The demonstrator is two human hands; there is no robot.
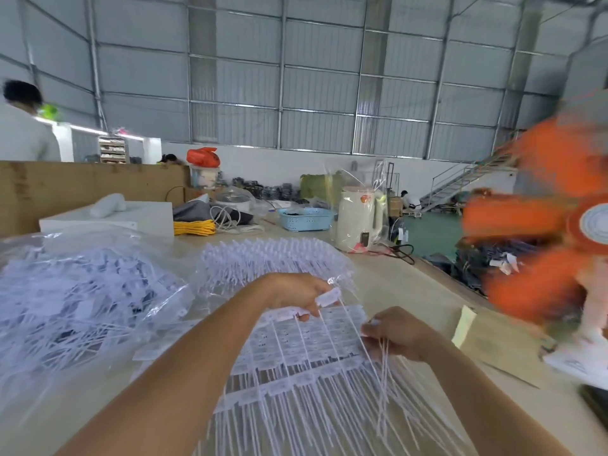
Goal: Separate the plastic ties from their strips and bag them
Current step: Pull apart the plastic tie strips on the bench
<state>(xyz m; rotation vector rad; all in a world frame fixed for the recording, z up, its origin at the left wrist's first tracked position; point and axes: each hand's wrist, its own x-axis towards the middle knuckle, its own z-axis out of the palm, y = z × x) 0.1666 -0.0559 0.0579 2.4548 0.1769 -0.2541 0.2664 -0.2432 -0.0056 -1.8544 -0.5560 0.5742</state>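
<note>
White plastic ties joined in strips [296, 376] lie spread on the table in front of me. My left hand [292, 292] pinches the flat tag end of one tie [329, 297] at the top of a strip. To its right, my right hand [399, 335] grips a bundle of thin tie tails [385, 363] that hang down toward me. A clear plastic bag [82, 301] full of loose white ties lies at the left. Another heap of strips [273, 261] sits just beyond my hands.
A person in orange [543, 225] stands blurred at the right table edge. Farther back on the table are a white kettle in a clear bag [358, 218], a blue basket [306, 218], yellow cords [194, 228] and a white box [108, 218]. A cardboard wall [82, 185] stands at back left.
</note>
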